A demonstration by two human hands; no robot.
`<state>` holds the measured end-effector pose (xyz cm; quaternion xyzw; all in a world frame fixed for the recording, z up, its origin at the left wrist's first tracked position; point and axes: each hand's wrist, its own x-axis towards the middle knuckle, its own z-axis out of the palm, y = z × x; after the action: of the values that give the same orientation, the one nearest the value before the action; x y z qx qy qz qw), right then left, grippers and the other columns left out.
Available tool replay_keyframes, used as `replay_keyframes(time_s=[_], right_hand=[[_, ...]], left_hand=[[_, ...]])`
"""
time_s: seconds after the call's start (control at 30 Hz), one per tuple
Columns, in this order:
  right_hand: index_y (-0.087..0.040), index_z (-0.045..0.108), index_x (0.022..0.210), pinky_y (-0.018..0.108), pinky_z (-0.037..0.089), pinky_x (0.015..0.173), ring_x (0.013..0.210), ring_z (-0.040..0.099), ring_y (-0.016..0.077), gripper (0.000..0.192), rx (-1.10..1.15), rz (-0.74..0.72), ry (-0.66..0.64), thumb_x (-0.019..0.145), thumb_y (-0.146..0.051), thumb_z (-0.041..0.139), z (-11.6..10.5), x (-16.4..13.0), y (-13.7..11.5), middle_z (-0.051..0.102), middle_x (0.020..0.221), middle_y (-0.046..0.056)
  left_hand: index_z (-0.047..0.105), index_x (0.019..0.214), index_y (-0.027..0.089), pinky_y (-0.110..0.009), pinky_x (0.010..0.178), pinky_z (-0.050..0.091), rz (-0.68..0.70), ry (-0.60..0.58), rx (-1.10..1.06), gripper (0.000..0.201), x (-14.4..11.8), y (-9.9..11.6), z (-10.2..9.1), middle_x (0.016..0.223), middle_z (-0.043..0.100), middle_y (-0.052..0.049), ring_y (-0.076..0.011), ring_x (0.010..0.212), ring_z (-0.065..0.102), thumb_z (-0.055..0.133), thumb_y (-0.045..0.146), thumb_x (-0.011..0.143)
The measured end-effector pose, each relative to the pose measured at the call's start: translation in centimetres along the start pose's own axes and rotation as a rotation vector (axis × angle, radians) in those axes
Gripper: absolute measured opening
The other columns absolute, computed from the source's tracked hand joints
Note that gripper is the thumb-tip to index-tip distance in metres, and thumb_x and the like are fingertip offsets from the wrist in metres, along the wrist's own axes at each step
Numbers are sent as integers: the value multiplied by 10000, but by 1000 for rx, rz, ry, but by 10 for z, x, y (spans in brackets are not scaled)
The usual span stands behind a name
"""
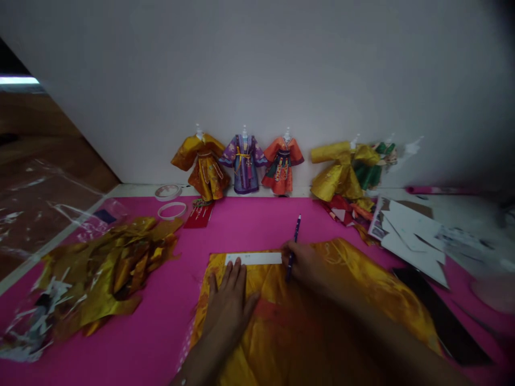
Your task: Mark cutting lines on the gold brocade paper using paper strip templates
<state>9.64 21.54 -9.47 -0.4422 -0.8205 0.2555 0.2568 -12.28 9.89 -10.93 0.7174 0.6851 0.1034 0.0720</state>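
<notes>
Head view: a piece of gold cloth (277,321) lies on a pink sheet (257,228), at the near middle of the worktop (134,190). Its surface is shiny, yellow to orange, patterned, and wrinkled. A narrow white strip (261,259), with small faint marks, lies flat along the far edge of the cloth, near its far left corner.

Left hand (230,295): flat, fingers spread, pressing on cloth and strip. Right hand (303,262): closed around a dark, spotted pen (296,229), held tilted at the right end of the strip.

Edges: the cloth's left side runs toward the viewer; its right side slants down beside a dark, flat panel (444,316). A pink band shows between the cloth's far edge and a row of small robes (245,163) standing before the white wall (257,69). A second pink band separates the cloth from gold scraps (108,273) at left. White paper pieces (410,230) lie beyond the panel.

Containers: clear plastic (24,335) lies at lower left, with white strips and a dark item; whether these are inside or underneath cannot be determined.
</notes>
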Motion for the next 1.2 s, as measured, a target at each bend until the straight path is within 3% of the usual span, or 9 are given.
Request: replay_keyframes(time_s=[0.2, 0.43, 0.6, 0.77, 1.0, 1.2], right_hand=[[-201, 671, 1004, 310, 449, 754, 863, 626, 220, 233, -37, -138, 2, 846, -85, 546, 0, -12, -1, 686, 956, 96], [-177, 649, 1065, 309, 468, 785, 884, 627, 222, 255, -69, -268, -15, 834, -99, 575, 11, -11, 5, 700, 946, 93], [-170, 614, 1142, 330, 477, 886, 1012, 616, 226, 306, -78, -302, 6, 851, -97, 551, 16, -12, 12, 693, 1088, 119], [-154, 618, 1143, 316, 488, 842, 960, 611, 216, 302, -65, -361, 49, 862, -95, 523, 15, -12, 10, 682, 1035, 111], [-131, 602, 1198, 337, 496, 854, 985, 607, 230, 335, -67, -365, 32, 878, -92, 510, 10, -13, 7, 686, 1071, 134], [-164, 579, 1230, 349, 489, 878, 1021, 607, 230, 371, -66, -338, 13, 868, -103, 528, 13, -13, 10, 692, 1099, 122]], left_hand=[[421, 1475, 74, -723, 1147, 196, 13, 13, 27, 649, 1, -3, 2, 1585, 337, -193, -381, 1477, 293, 379, 470, 962], [464, 1449, 57, -681, 1176, 155, -15, 12, 78, 689, 7, -5, 4, 1583, 346, -173, -369, 1480, 295, 345, 486, 924], [482, 1446, 74, -665, 1172, 187, -28, 30, 93, 724, 7, -9, 12, 1599, 328, -137, -384, 1492, 253, 280, 516, 908], [518, 1423, 75, -638, 1176, 199, -22, 87, 114, 728, 7, -12, 16, 1587, 367, -127, -385, 1488, 270, 253, 513, 905], [527, 1417, 76, -630, 1168, 219, -29, 29, 136, 728, 10, -12, 12, 1581, 368, -137, -387, 1470, 313, 288, 507, 881], [514, 1428, 79, -619, 1182, 187, -28, 48, 91, 746, 9, -16, 17, 1593, 361, -137, -373, 1485, 285, 238, 525, 899]])
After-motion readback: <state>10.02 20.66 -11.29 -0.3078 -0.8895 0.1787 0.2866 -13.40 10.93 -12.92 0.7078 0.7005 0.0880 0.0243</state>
